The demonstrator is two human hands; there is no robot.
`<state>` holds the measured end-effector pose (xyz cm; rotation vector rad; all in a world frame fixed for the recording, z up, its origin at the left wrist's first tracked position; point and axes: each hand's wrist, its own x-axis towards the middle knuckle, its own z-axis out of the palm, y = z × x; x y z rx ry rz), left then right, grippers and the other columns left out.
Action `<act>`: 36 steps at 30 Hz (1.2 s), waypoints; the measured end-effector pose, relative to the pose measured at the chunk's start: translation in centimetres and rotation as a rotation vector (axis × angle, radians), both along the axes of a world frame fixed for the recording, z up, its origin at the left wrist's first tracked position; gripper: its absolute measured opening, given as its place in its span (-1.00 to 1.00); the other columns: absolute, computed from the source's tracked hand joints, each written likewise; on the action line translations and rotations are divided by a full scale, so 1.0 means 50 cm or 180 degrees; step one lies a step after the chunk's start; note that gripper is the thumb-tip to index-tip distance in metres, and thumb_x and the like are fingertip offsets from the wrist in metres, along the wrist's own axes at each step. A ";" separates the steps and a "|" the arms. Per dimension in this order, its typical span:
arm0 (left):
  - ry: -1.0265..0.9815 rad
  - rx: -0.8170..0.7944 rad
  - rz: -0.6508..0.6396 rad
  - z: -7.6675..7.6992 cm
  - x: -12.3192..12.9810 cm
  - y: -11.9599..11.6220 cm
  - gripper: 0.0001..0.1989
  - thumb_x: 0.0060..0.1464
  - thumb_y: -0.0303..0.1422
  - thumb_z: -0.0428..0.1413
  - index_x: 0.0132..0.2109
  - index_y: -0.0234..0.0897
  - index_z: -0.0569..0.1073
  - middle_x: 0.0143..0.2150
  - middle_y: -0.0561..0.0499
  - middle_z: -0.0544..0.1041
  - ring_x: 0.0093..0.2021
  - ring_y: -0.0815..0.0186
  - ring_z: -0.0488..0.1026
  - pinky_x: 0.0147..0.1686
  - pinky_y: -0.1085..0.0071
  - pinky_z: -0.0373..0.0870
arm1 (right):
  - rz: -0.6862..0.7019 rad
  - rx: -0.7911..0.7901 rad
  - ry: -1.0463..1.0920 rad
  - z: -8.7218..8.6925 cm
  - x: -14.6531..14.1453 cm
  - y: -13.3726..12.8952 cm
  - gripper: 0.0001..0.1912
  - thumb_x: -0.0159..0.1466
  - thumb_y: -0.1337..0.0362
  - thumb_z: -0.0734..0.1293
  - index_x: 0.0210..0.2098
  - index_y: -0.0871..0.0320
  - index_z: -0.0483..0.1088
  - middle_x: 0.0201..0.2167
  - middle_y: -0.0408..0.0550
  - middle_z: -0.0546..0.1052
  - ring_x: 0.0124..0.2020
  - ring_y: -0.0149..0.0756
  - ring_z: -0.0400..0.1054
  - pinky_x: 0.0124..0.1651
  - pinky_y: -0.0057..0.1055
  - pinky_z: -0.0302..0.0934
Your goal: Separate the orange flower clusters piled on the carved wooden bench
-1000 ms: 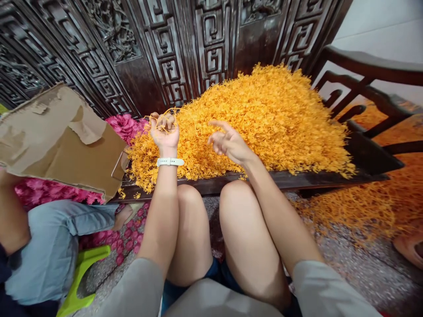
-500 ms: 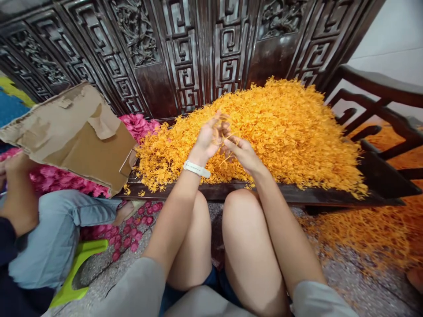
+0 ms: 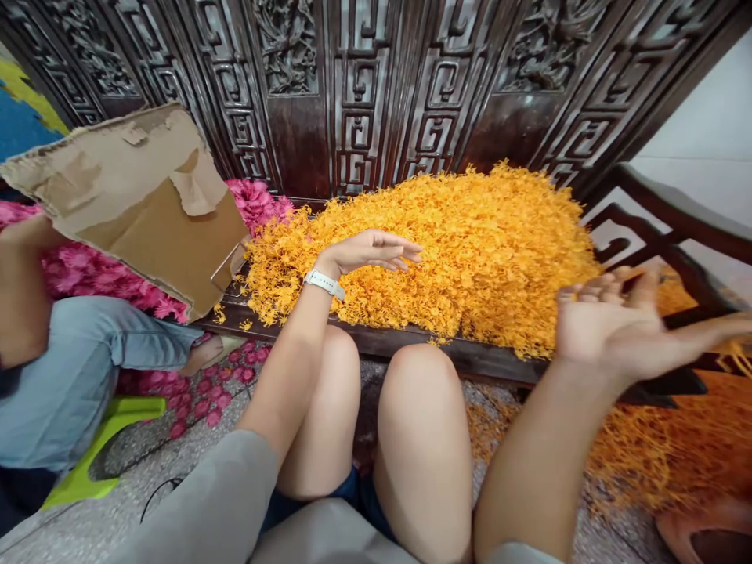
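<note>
A large heap of orange artificial flower pieces (image 3: 470, 258) with thin curling petals lies on the dark wooden bench. Over the left-middle part of this heap is my left hand (image 3: 370, 252), its fingers stretched out and slightly bent, with nothing visible in them. A white watch band (image 3: 324, 283) circles that wrist. Off to the right, my right hand (image 3: 616, 329) is turned palm up in front of the bench's armrest, thumb spread wide and fingers partly curled. No object shows on its palm. Loose orange strands (image 3: 737, 356) appear below its thumb at the frame edge.
A torn cardboard sheet (image 3: 158, 227) leans on the bench (image 3: 470, 356) at left, before pink flowers (image 3: 106, 274). Another person's jeans-clad leg (image 3: 94, 352) is near a green stool (image 3: 106, 446). Orange strands (image 3: 675, 446) cover the right floor beneath the armrest (image 3: 675, 211).
My hands were together over the heap, handling a thin orange piece. My right hand has swung far right and turned palm up; my left has moved slightly left and down. The view has shifted.
</note>
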<state>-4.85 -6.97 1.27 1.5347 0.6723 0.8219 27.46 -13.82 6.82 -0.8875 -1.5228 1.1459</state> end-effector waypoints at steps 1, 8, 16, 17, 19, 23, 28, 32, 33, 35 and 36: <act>-0.0004 0.0131 0.0636 -0.014 0.002 0.017 -0.57 0.17 0.02 0.37 -0.04 -0.24 0.70 0.04 -0.25 0.69 -0.04 0.14 0.66 0.01 0.19 0.58 | -0.0006 -0.0018 0.0130 -0.001 -0.009 0.002 -0.61 0.29 -0.18 0.49 -0.18 -0.03 0.46 -0.52 -0.15 0.45 -0.49 -0.28 0.37 -0.51 -0.35 0.20; 0.0905 0.0785 0.4506 -0.126 -0.055 0.106 -0.62 0.19 -0.62 0.18 0.10 -0.24 0.63 0.25 -0.27 0.52 0.27 0.00 0.46 0.39 0.00 0.32 | -0.0187 -0.0130 0.1059 -0.069 -0.122 0.049 -0.65 0.24 -0.08 0.54 -0.23 -0.01 0.45 -0.47 -0.19 0.47 -0.48 -0.37 0.33 -0.47 -0.41 0.19; 0.2514 0.0319 0.4361 -0.172 -0.066 0.089 -0.65 0.21 -0.54 0.22 0.06 -0.16 0.72 0.43 -0.36 0.33 0.41 -0.39 0.21 0.30 -0.36 0.16 | 0.0620 0.0798 -0.1723 0.001 -0.310 0.145 -0.84 0.37 0.15 0.43 -0.20 0.12 0.52 -0.33 -0.03 0.58 -0.33 -0.23 0.42 -0.23 -0.23 0.28; 0.2467 0.0355 0.4393 -0.167 -0.061 0.090 -0.74 0.25 -0.47 0.23 0.01 -0.19 0.73 0.37 -0.38 0.39 0.38 -0.37 0.24 0.29 -0.35 0.17 | 0.0487 0.0946 -0.2054 0.008 -0.335 0.157 -0.84 0.39 0.17 0.41 -0.14 0.14 0.52 -0.29 0.01 0.60 -0.27 -0.15 0.46 -0.17 -0.19 0.30; 0.2173 0.0601 0.4375 -0.155 -0.053 0.091 -0.81 0.30 -0.40 0.22 -0.04 -0.21 0.73 0.27 -0.36 0.48 0.32 -0.29 0.33 0.29 -0.30 0.21 | 0.0052 0.1140 -0.2516 0.002 -0.376 0.176 -0.73 0.41 0.25 0.37 0.07 0.20 0.49 -0.10 0.14 0.62 -0.08 0.01 0.50 -0.03 -0.09 0.34; 0.1326 0.1613 0.3917 -0.128 -0.044 0.094 -0.79 0.31 -0.46 0.18 -0.08 -0.18 0.73 0.18 -0.19 0.63 0.24 -0.03 0.45 0.37 -0.10 0.24 | -0.0576 0.1379 -0.3083 -0.062 -0.400 0.201 -0.45 0.41 0.38 0.31 0.37 0.28 0.31 0.32 0.35 0.41 0.23 0.20 0.41 0.15 -0.03 0.34; 0.1156 0.2163 0.3348 -0.110 -0.041 0.095 -0.72 0.31 -0.33 0.25 0.13 -0.06 0.66 0.27 -0.09 0.61 0.31 -0.04 0.39 0.41 -0.09 0.21 | -0.0605 0.1425 -0.3179 -0.116 -0.361 0.233 -0.63 0.54 0.22 0.17 0.05 0.22 0.58 0.02 0.32 0.63 0.07 0.18 0.52 0.04 -0.10 0.33; 0.1480 0.1769 0.3208 -0.146 -0.059 0.099 -0.20 0.22 0.09 0.29 0.48 -0.06 0.33 0.57 -0.23 0.24 0.53 -0.19 0.16 0.48 -0.23 0.05 | -0.1021 0.1037 -0.2796 -0.117 -0.324 0.264 -0.47 0.57 0.06 0.10 -0.18 0.21 0.60 -0.20 0.34 0.65 -0.14 0.13 0.54 -0.08 -0.12 0.28; 0.1644 0.1588 0.3205 -0.161 -0.065 0.102 -0.19 0.21 0.13 0.27 0.47 -0.10 0.34 0.58 -0.27 0.21 0.55 -0.24 0.12 0.48 -0.27 0.01 | -0.1107 0.0951 -0.2631 -0.118 -0.316 0.270 -0.44 0.58 0.04 0.08 -0.22 0.21 0.59 -0.24 0.31 0.64 -0.17 0.10 0.52 -0.09 -0.13 0.27; 0.1841 0.1273 0.3186 -0.187 -0.075 0.108 -0.31 0.25 0.09 0.25 0.37 -0.20 0.46 0.50 -0.35 0.33 0.51 -0.26 0.19 0.46 -0.29 0.05 | -0.1174 0.0827 -0.2238 -0.125 -0.303 0.281 -0.43 0.58 0.06 0.07 -0.29 0.19 0.57 -0.32 0.22 0.62 -0.22 0.02 0.50 -0.09 -0.17 0.26; 0.1826 0.1176 0.3204 -0.196 -0.079 0.111 -0.41 0.29 0.04 0.22 0.28 -0.24 0.53 0.40 -0.37 0.45 0.44 -0.23 0.31 0.42 -0.24 0.14 | -0.1138 0.0798 -0.2060 -0.129 -0.298 0.285 -0.45 0.58 0.08 0.08 -0.30 0.19 0.57 -0.35 0.17 0.60 -0.23 -0.03 0.49 -0.08 -0.18 0.26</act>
